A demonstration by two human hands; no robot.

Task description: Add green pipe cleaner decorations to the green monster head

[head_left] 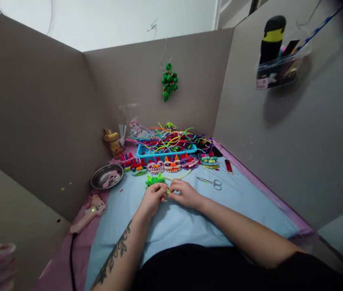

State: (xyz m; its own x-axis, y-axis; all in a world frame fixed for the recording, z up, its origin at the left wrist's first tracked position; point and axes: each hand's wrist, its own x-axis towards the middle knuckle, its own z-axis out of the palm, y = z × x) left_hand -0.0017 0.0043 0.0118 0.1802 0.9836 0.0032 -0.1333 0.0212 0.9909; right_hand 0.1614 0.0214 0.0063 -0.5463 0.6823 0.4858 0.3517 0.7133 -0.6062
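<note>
My left hand (155, 196) and my right hand (186, 194) meet over the blue cloth, fingers closed in a pinch. Between the fingertips is a small yellow-green pipe cleaner piece (168, 191), partly covered by the fingers. Just beyond my left hand lies a green fuzzy pipe cleaner figure (155, 180) with bright lime ear-like tips. A pale yellow pipe cleaner (184, 176) stretches behind my right hand; whether it joins the held piece cannot be seen. Scissors (210, 182) rest to the right of my right hand.
Several colourful pipe cleaner heads (172, 164) line up before a blue basket (167, 153) heaped with pipe cleaners. At left are a metal bowl (94, 182) and a pink glue gun (89, 216) with its cord. Grey panels (159, 52) enclose the table on three sides.
</note>
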